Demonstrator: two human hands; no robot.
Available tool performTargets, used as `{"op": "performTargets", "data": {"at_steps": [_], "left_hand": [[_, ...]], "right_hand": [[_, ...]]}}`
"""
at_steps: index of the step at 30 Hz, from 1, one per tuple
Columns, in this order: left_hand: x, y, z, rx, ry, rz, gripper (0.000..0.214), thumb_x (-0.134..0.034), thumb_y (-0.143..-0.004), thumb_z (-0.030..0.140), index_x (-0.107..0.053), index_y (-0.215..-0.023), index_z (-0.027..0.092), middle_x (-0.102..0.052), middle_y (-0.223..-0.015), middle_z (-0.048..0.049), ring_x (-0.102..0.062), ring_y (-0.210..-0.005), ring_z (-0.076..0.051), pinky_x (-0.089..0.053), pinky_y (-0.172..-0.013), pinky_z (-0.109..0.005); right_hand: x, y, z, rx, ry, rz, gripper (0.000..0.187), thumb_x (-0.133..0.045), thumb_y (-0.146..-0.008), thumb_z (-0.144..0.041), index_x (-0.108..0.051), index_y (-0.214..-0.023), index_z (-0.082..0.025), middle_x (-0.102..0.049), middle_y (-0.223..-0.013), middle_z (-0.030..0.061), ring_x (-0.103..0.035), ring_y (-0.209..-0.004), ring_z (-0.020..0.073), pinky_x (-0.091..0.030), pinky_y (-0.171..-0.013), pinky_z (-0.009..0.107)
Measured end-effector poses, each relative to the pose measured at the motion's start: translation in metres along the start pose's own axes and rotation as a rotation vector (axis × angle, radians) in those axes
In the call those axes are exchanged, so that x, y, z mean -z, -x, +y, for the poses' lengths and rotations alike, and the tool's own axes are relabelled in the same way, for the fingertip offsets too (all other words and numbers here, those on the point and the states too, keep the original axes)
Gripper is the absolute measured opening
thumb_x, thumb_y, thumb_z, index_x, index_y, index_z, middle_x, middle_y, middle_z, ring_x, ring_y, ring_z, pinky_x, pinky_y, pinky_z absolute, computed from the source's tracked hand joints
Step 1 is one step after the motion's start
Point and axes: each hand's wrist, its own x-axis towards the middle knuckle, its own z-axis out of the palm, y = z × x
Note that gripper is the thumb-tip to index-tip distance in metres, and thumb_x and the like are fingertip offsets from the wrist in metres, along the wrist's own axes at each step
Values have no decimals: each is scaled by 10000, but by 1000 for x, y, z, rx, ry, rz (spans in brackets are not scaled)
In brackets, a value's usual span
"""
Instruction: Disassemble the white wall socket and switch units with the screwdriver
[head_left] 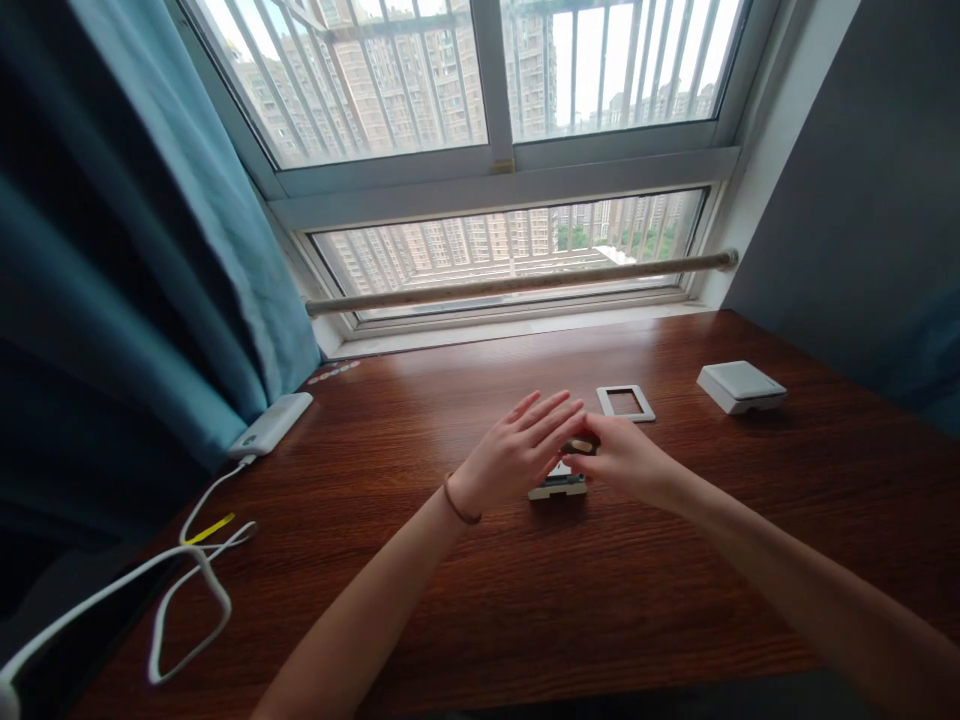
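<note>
My left hand [521, 440] is held flat over the table with its fingers stretched out and close together, a thin brown band on the wrist. Its fingertips meet the fingers of my right hand [621, 455]. Those right fingers are bent round in a pinch; a small dark and beige patch shows in the gap, too small to name. Just below both hands, a small cream-edged device [556, 490], flat and partly covered by the fingers, rests on the wood. Beyond the right hand lies a white square frame [604, 402] with an open middle.
A white box-shaped plate [741, 385] sits at the right of the brown wooden table [420, 590]. On the left, a white power bank [271, 425] has a looped white cable [156, 640] with a yellow tie [212, 529]. A blue curtain [187, 230] and a barred window [510, 290] border the table.
</note>
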Motion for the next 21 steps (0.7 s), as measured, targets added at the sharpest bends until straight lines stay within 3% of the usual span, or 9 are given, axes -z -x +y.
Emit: {"op": "performTargets", "data": {"at_steps": [3,6,8,11,14,17,21], "left_hand": [[7,-8,-7,73,136,68,533,-372,-881,140,-204,-1387,161,-431,-1351,-130,-431,-1229,-212,-390,-995,-377],[9,-6,-20,260,354,214,437,-430,-872,181,-347,-1300,147,-562,-1182,-129,-570,-1041,-202,-473,-854,-334],[10,-2,-27,419,610,367,295,-494,-853,236,-475,-1135,153,-625,-951,-73,-616,-836,-162,-492,-745,-299],[11,2,-35,576,1122,609,140,-532,-836,281,-503,-903,161,-499,-634,35,-521,-570,-83,-456,-598,-236],[9,5,-40,644,1489,745,98,-570,-799,213,-504,-847,159,-456,-638,42,-487,-573,-60,-425,-587,-206],[5,9,-42,710,1645,732,178,-631,-703,102,-532,-843,148,-559,-774,0,-566,-735,-93,-450,-715,-234],[-2,14,-45,729,1686,565,203,-656,-675,75,-549,-835,139,-644,-883,-43,-609,-890,-167,-410,-924,-372]], "right_hand": [[-5,-15,-20,47,-139,129,250,-689,-600,-174,-561,-815,-184,-668,-756,13,-621,-714,182,-470,-619,269],[-10,-21,-26,93,-450,77,354,-663,-677,-232,-465,-970,-211,-669,-881,25,-650,-805,180,-508,-697,305],[-15,-21,-19,163,-513,63,367,-605,-748,-263,-406,-1054,-222,-632,-1040,62,-642,-899,179,-510,-774,337],[-23,-19,13,319,-171,50,491,-642,-728,-292,-411,-1152,-198,-564,-1168,112,-554,-1076,218,-437,-924,400],[-30,-15,57,397,154,-26,653,-703,-659,-355,-425,-1223,-178,-523,-1225,135,-362,-1256,296,-315,-1022,482],[-36,-11,89,426,258,-20,745,-706,-646,-391,-382,-1282,-177,-475,-1277,138,-266,-1299,317,-276,-1041,506],[-38,-9,104,442,242,-16,725,-700,-652,-404,-392,-1270,-184,-483,-1255,128,-324,-1250,304,-289,-1035,488]]}}
